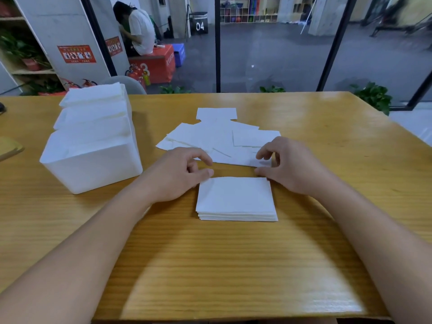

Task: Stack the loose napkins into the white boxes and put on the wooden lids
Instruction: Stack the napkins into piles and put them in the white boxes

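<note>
A wooden table (233, 265) with a glossy, straight-grained top carries everything. At nine o'clock from the hands stand three white boxes (93, 169), smooth translucent plastic, lined up toward eleven o'clock and each filled with folded napkins. A rounded wooden lid (9, 148) pokes in at the far nine o'clock edge. At twelve o'clock, loose napkins (217, 139) lie scattered flat, overlapping one another. Directly between the hands, toward six o'clock, sits a neat square stack of napkins (236, 197), thin soft paper sheets with layered edges.

The left hand (177, 174) reaches in from seven o'clock, fingers loosely curled, thumb touching the stack's far left corner; nothing is clasped. The right hand (287, 164) comes from five o'clock, thumb at the stack's far right corner, curled fingertips above the nearest loose sheet; whether they pinch it I cannot tell.

Beyond the table, a seated person (138, 29) is at eleven o'clock, with potted plants (374, 97) along the glass.
</note>
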{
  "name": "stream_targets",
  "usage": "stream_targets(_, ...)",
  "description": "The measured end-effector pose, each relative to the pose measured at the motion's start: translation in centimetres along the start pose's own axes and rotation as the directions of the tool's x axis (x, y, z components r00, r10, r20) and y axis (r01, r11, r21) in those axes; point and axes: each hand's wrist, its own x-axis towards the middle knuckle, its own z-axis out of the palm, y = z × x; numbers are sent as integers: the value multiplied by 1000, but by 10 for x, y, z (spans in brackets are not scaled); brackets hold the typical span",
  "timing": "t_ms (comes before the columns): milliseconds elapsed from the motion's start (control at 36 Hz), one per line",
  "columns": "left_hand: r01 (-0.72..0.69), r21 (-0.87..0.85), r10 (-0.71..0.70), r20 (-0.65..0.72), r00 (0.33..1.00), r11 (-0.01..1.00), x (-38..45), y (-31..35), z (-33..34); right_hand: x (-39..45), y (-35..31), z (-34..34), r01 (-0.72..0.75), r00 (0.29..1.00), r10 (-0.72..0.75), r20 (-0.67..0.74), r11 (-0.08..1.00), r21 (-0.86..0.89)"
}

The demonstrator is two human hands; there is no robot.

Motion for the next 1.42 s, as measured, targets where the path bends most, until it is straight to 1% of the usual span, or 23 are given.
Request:
stream_targets(83,5,32,-6,11,1000,999,0,-1,3,1,5,-4,-51,999,51,14,999,-4)
stream_targets(194,-5,40,4,16,1000,999,1,-1,3,2,6,-2,-48,999,48,7,998,27)
stream_targets(250,-8,42,7,13,1000,999,1,-2,4,2,6,-1,-37,999,36,12,999,26)
stream_targets(333,-10,32,10,1,1000,999,1,-3,5,1,4,-1,14,999,-13,32,999,-33)
stream_targets(389,-21,12,21,-23,1000,1000,1,-3,7,1,3,-2,35,999,-34,20,998,-43)
stream_targets(472,-36,8,36,-57,998,999,1,-3,8,1,-1,-8,40,996,-37,-84,998,39)
stream_targets(583,-42,33,45,-85,995,999,1,-3,10,-5,-8,-13,126,974,-91,-207,978,164)
stream_targets(694,-45,-13,42,-182,982,999,1,0,11,-5,-10,-14,193,942,-125,-311,960,201)
stream_targets(778,-88,-50,73,-238,968,995,2,3,11,-5,-11,-13,205,934,-121,-336,952,226)
stream_targets(861,-151,-70,128,-263,956,986,0,8,12,-6,-14,-11,249,929,-149,-338,929,274)
stream_targets(944,-215,-109,179,-269,946,970,-3,17,14,-10,-24,-8,285,936,-189,-297,902,325)
stream_targets(1111,-243,-118,215,-209,954,963,-2,27,30,-15,-41,5,320,942,-244,-231,859,399)
stream_targets(1167,-242,-120,212,-221,952,963,-2,26,32,-16,-42,5,321,944,-251,-214,848,422)
stream_targets(1222,-253,-100,220,-258,941,962,-2,24,29,-17,-40,4,323,943,-258,-208,855,405)
stream_targets(1278,-257,-106,212,-317,925,961,-1,20,25,-17,-34,1,298,951,-241,-196,882,365)
stream_targets(1333,-261,-153,189,-375,908,953,0,16,19,-14,-28,-3,245,965,-193,-176,903,353)
stream_targets(1361,-257,-181,172,-386,906,949,1,13,15,-13,-24,-4,226,969,-173,-177,911,346)
stream_targets(1417,-231,-206,146,-360,921,951,2,6,9,-10,-19,-6,207,969,-146,-198,921,329)
